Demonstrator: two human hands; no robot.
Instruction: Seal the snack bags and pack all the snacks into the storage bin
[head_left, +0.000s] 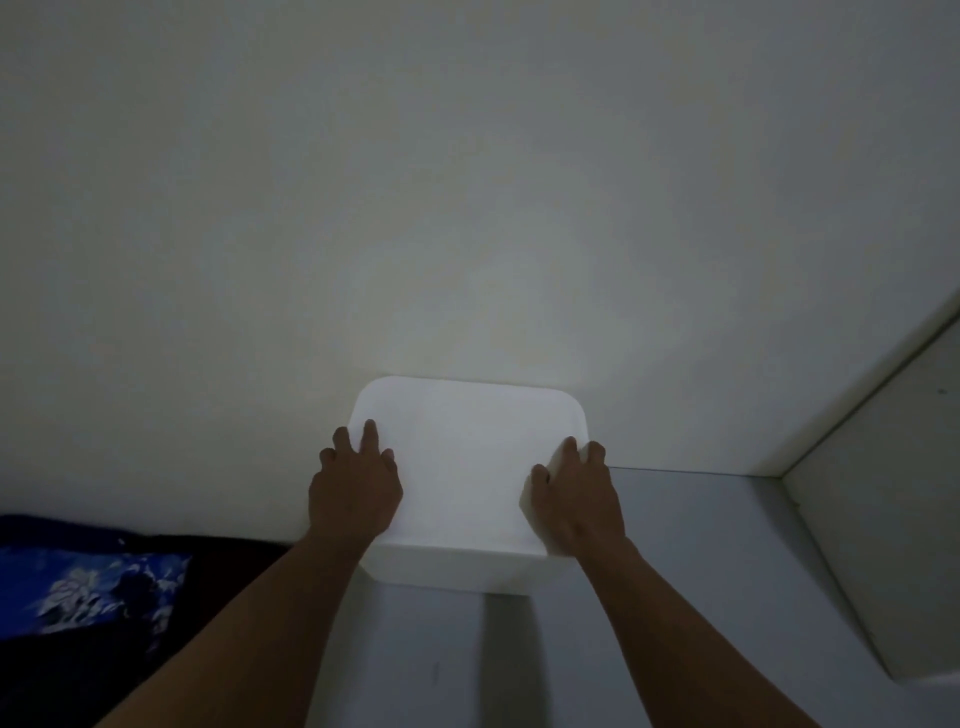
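While both hands press on it, the storage bin (457, 564) stands on a grey floor (675, 571), its back edge touching a plain off-white wall (467, 182). Bin: white plastic, boxy, smooth matte sides. Lid (467, 457): white, square with rounded corners, flat on top of the bin. It is lit so brightly that any print or label on it cannot be made out.

Left hand (356, 488): palm down on the lid's left edge, fingers (370, 428) splayed wide and slightly bent, tips on the plastic. Right hand (574, 499): palm down on the right edge, thumb on top, fingers closer together and reaching the rim; whether they hook over it cannot be told.

Lower left: dark blue fabric (88, 587) with a pale blotchy pattern, crumpled, well apart from the bin. Right: a flat pale panel (883, 519) with straight edges, meeting the wall at a corner.
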